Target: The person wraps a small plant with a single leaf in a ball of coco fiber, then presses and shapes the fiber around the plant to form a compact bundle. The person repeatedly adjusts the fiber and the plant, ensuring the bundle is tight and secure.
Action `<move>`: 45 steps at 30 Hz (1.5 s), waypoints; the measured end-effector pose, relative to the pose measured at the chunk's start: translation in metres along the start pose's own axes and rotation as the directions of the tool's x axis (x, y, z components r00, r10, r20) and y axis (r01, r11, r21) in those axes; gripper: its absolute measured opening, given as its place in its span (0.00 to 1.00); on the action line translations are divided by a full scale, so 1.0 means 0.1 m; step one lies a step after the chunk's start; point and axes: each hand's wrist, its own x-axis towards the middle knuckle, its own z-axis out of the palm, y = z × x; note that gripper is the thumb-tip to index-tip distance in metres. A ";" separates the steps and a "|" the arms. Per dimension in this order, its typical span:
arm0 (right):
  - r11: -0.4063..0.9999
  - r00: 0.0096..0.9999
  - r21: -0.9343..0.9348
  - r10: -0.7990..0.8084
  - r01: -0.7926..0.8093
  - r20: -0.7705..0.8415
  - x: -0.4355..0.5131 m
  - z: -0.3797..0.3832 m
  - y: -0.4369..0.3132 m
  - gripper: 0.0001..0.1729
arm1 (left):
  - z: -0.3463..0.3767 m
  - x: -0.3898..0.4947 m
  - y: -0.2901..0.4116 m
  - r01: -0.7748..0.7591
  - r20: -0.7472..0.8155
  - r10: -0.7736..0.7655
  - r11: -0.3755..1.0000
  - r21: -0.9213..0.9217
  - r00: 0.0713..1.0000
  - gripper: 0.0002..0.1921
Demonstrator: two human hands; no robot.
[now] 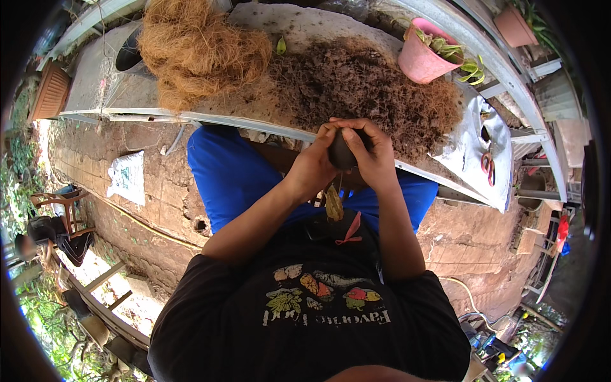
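Note:
Both hands are closed around a small dark round pot (342, 152) above the table's near edge. My left hand (312, 164) grips its left side; my right hand (376, 152) holds the right side with the thumb lying across it. Below the pot hangs a withered yellow-brown leaf (334, 204) on a thin stem. What is inside the pot is hidden by my fingers. Just beyond my hands spreads a heap of dark, fibrous potting mix (353, 86). At its right stands a pink plastic pot (426, 56) with drooping leaves.
A mound of brown coconut fibre (200, 57) lies on the table (296, 19) at the left, beside a black pot (129, 52). Red-handled scissors (488, 168) rest on a silver plastic sheet (470, 157). Metal rails (515, 62) border the far right. Two people sit or stand in the background.

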 end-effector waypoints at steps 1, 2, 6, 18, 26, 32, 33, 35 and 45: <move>0.998 0.999 0.046 0.035 -0.035 0.012 -0.01 -0.01 -0.03 0.14 | -0.03 0.00 0.00 -0.026 0.039 0.026 1.000 -0.001 0.999 0.23; 0.997 0.999 0.067 0.036 -0.039 0.035 -0.04 -0.01 -0.06 0.14 | -0.05 0.00 0.01 -0.016 0.037 0.016 1.000 0.005 0.999 0.23; 0.998 0.998 0.036 0.048 -0.049 0.033 -0.14 0.00 -0.11 0.15 | -0.08 0.01 0.02 0.016 0.078 -0.014 0.999 -0.028 0.997 0.21; 0.984 0.994 -0.146 -0.109 0.106 -0.016 -0.10 0.11 -0.07 0.16 | 0.07 -0.02 0.02 -0.018 -0.076 0.014 0.999 -0.051 0.997 0.18; 0.994 0.999 -0.112 -0.006 0.011 0.047 0.00 -0.07 0.03 0.23 | 0.01 0.00 -0.08 -0.009 -0.013 0.009 1.000 -0.019 1.000 0.26; 0.959 0.990 -0.245 -0.141 0.141 0.017 -0.14 0.05 -0.06 0.29 | -0.02 0.04 0.02 -0.023 -0.088 0.020 0.999 -0.037 0.996 0.24; 0.964 0.992 -0.237 -0.128 0.122 -0.006 -0.14 0.07 -0.06 0.27 | -0.01 0.05 0.01 0.012 -0.139 -0.023 0.997 -0.076 0.990 0.24; 0.971 0.993 -0.218 -0.110 0.098 -0.045 -0.13 0.10 -0.05 0.25 | 0.01 0.04 -0.01 -0.013 -0.081 0.010 0.999 -0.037 0.997 0.24; 0.984 0.993 0.158 0.073 -0.087 0.093 -0.17 -0.07 -0.13 0.15 | -0.11 0.02 0.06 0.116 0.079 -0.117 0.993 0.015 0.990 0.23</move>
